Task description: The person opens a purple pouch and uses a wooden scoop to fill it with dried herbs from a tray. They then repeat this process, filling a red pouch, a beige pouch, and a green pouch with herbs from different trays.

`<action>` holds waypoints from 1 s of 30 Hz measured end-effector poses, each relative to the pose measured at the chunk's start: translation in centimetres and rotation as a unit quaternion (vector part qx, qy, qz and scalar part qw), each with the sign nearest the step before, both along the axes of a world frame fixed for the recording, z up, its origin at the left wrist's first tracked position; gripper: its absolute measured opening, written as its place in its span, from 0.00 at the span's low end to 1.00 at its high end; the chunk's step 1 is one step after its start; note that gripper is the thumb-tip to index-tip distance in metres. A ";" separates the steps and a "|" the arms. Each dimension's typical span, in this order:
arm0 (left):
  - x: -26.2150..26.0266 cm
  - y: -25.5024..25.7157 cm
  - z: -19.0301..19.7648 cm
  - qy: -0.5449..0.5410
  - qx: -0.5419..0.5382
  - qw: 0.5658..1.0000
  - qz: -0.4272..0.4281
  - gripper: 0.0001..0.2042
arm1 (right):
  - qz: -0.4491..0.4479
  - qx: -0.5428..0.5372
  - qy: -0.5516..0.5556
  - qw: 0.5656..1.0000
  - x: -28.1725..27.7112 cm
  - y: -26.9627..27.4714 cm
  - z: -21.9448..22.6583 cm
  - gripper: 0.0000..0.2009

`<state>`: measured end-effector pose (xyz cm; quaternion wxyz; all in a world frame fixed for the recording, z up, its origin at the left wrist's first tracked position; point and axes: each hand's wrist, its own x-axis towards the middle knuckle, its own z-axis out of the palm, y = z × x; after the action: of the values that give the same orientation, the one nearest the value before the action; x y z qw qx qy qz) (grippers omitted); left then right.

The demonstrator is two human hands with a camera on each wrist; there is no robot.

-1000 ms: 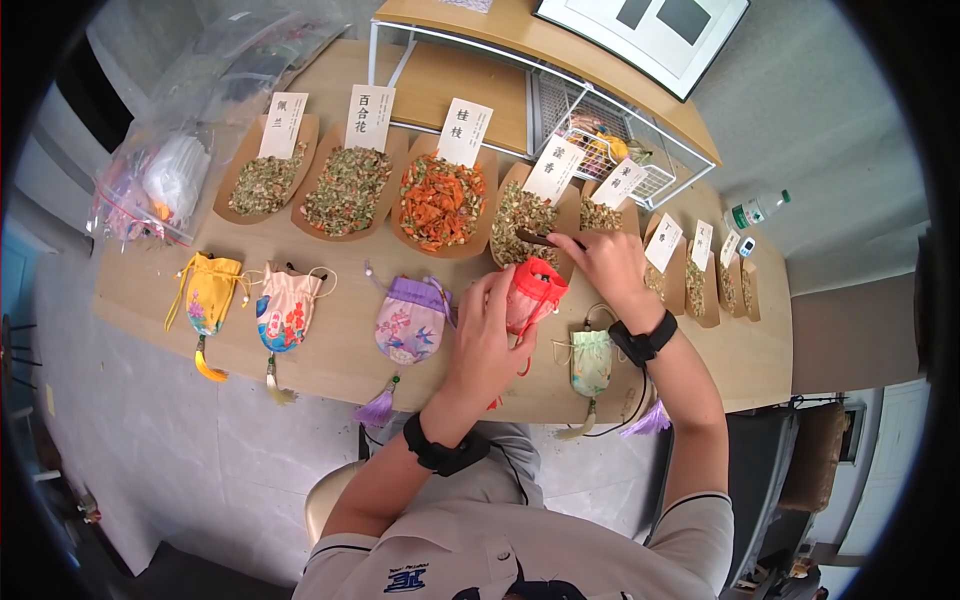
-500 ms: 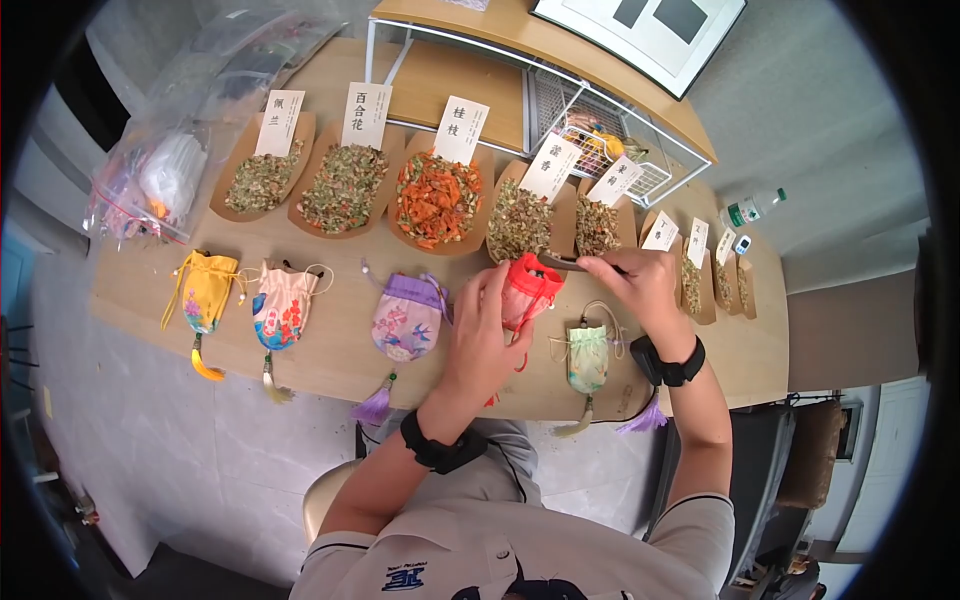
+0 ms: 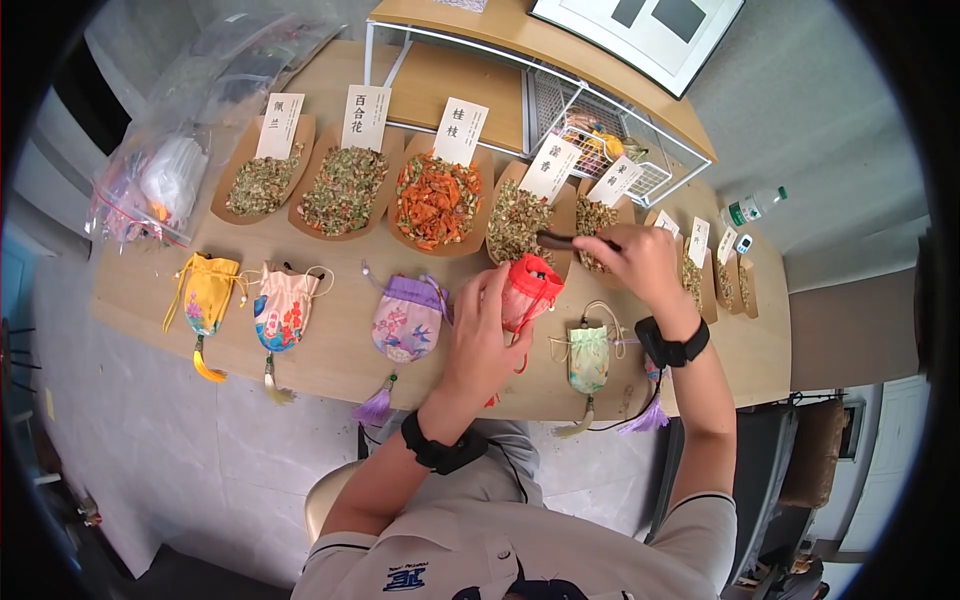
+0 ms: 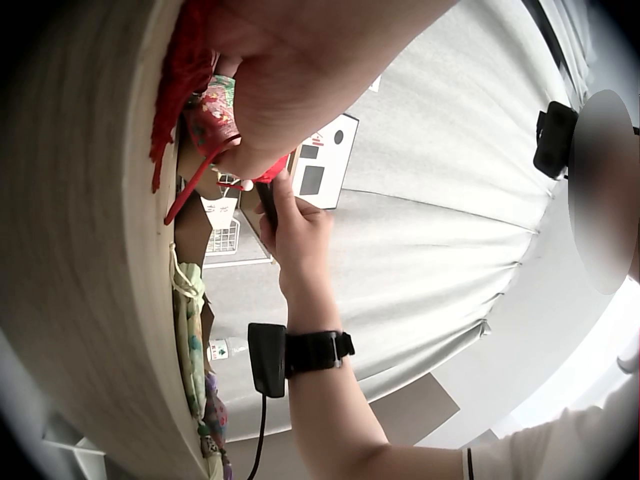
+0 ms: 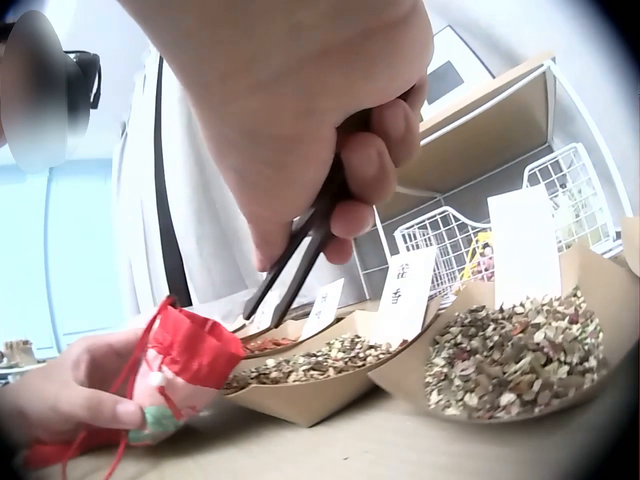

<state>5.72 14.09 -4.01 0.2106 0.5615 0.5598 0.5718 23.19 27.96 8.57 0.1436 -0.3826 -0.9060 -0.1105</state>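
My left hand grips a red drawstring pouch, its mouth upward and gathered fabric spread. Between the thumb and fingers of my right hand is a dark utensil, its tip just above the pouch, at the near edge of the fourth herb tray. The right wrist view shows two narrow dark prongs below my curled right fingers, beside the open pouch. Whether they hold any herbs, I cannot tell. In the left wrist view my left hand covers much of the pouch.
Labelled paper trays of dried herbs line the table, one with orange pieces. Yellow, pink, purple and green pouches lie along the near side. Behind are a wire-framed shelf, plastic bags and a bottle.
From the fourth tray, my right hand moved right, bringing the utensil tip to the pouch's mouth, then lifted it slightly back toward the tray. My left hand has kept its grip, almost still.
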 end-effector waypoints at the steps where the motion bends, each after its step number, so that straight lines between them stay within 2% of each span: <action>1: 0.0 0.0 0.0 0.003 0.001 1.000 0.001 0.40 | -0.035 0.002 -0.019 0.999 -0.2 0.5 0.1 0.24; 8: 0.0 0.0 0.1 0.012 0.002 1.000 0.002 0.40 | -0.055 -0.019 -0.029 0.998 -1.1 4.4 -3.0 0.24; 10: -0.1 0.0 0.2 0.013 0.002 1.000 0.002 0.40 | -0.042 -0.060 0.002 0.997 -1.3 4.9 -3.5 0.24; 14: -0.1 0.0 0.3 0.020 0.005 1.000 0.004 0.40 | -0.057 -0.132 -0.009 0.990 -1.5 4.9 -3.7 0.25; 17: -0.1 -0.1 0.3 0.022 0.007 1.000 0.006 0.40 | -0.020 -0.146 -0.003 0.989 -2.0 3.8 -3.0 0.25; 20: -0.1 -0.1 0.4 0.017 0.005 1.000 0.005 0.40 | -0.004 -0.108 -0.043 0.993 -1.7 3.4 -3.8 0.24; 23: -0.1 0.0 0.3 0.028 0.009 0.999 0.013 0.40 | 0.078 -0.016 -0.018 0.997 -2.3 2.1 -3.7 0.22; 26: -0.1 0.0 0.2 0.028 0.006 0.999 0.016 0.40 | 0.100 0.057 -0.031 0.993 -2.4 1.6 -3.8 0.23; 30: 0.0 0.0 0.0 0.019 0.008 1.000 0.008 0.40 | 0.089 0.097 -0.037 0.991 -2.4 1.1 -4.5 0.24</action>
<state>5.77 14.13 -3.98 0.1905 0.5696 0.5636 0.5671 20.74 29.08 4.07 0.1559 -0.2800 -0.9262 -0.1985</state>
